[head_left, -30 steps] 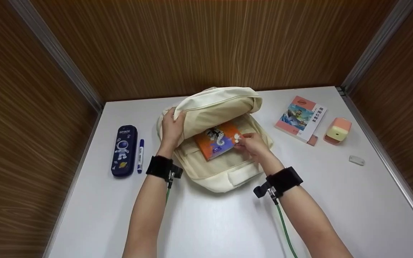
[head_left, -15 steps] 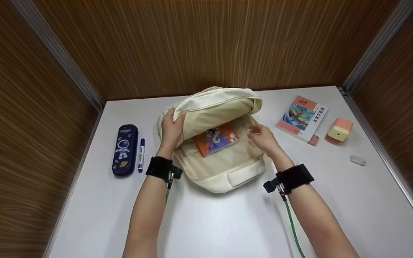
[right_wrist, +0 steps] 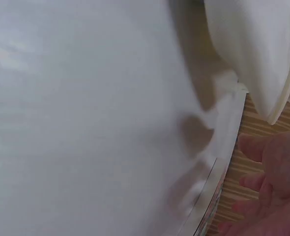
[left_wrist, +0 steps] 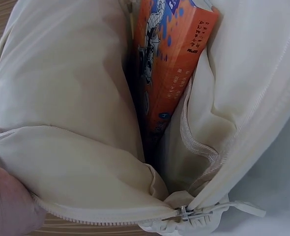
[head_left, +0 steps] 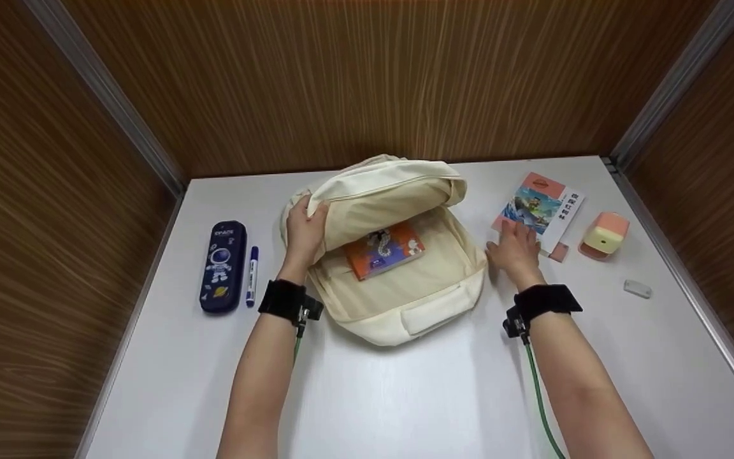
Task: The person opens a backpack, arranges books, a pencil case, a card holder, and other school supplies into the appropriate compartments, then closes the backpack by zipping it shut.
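A cream backpack (head_left: 431, 320) lies unzipped on the white table. My left hand (head_left: 305, 233) grips the edge of its raised front flap, thumb on the near side; the left wrist view shows part of that hand (left_wrist: 10, 201) at the zipped edge. Inside the bag rests an orange and purple book (head_left: 385, 250), its upper part hidden under the flap. My right hand (head_left: 518, 253) is over the lower left corner of a pink and white book (head_left: 540, 205), fingers spread. In the right wrist view the fingers of that hand (right_wrist: 277, 182) hold nothing.
Left of the bag lie a dark blue astronaut pencil case (head_left: 223, 268) and a blue-capped marker (head_left: 252, 276). On the right are a pink and yellow pencil sharpener (head_left: 604, 236) and a small grey oblong piece (head_left: 637, 289). Wood-grain panels (head_left: 380, 83) enclose the table.
My right hand has let go of the orange book inside the bag and moved right to the pink and white book. The left hand keeps its hold on the flap.
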Tool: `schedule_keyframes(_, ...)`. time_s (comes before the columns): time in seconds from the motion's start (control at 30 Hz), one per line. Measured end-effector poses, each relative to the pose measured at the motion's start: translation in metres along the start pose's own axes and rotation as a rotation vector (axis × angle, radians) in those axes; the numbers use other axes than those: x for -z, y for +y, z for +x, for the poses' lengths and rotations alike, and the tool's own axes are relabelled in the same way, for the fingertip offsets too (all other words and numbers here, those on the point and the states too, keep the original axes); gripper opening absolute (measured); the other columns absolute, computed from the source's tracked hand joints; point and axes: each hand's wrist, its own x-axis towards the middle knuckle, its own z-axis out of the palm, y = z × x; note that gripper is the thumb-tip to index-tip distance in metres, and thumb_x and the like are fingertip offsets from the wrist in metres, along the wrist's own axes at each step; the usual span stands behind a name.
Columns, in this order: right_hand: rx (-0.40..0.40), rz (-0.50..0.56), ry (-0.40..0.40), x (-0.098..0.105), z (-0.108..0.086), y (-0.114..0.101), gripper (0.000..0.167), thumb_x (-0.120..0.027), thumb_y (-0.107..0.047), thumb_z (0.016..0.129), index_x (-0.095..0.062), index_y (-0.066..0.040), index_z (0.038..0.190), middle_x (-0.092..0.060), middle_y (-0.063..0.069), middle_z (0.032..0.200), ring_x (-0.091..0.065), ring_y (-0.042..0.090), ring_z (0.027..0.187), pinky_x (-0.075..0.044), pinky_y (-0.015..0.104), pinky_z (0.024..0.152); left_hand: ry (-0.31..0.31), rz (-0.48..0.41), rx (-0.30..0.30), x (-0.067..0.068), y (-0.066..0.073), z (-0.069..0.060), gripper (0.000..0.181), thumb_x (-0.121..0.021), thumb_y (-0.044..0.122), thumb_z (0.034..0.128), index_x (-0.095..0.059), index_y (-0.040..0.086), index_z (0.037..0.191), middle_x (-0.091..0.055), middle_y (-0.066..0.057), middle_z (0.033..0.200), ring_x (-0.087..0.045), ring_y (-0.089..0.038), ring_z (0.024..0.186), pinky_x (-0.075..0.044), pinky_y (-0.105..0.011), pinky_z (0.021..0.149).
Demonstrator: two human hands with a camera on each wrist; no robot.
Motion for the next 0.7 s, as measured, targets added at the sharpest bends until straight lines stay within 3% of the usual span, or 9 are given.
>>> schedule_keyframes(0.3,-0.057,-0.050,-0.129,0.003,-0.003,0.018,0.072,-0.045,-0.038,0.102,-0.013,-0.002,0.156,0.004,0.031,0.157,0.012,0.057,0.139,0.004,0.076,0.101,0.004,-0.002,0.003,-0.002,0.002,0.000,0.030,-0.060,0.018,0.0979,-0.065,0.001,0.122,-0.065,-0.013,0.115,-0.058,-0.021,0.105,-0.045,-0.035,0.093)
schedule_keyframes(0.7,0.046,-0.109,-0.270,0.006,-0.026,0.026,0.075,-0.045,-0.042,0.102,-0.010,-0.004,0.156,0.005,0.028,0.158,0.013,0.057,0.138,0.006,0.078,0.098,-0.023,0.001,0.015,0.000,0.002,-0.002,0.029,-0.058,0.021,0.0996,-0.064,0.002,0.122,-0.065,-0.011,0.113,-0.059,-0.020,0.099,-0.047,-0.035,0.088)
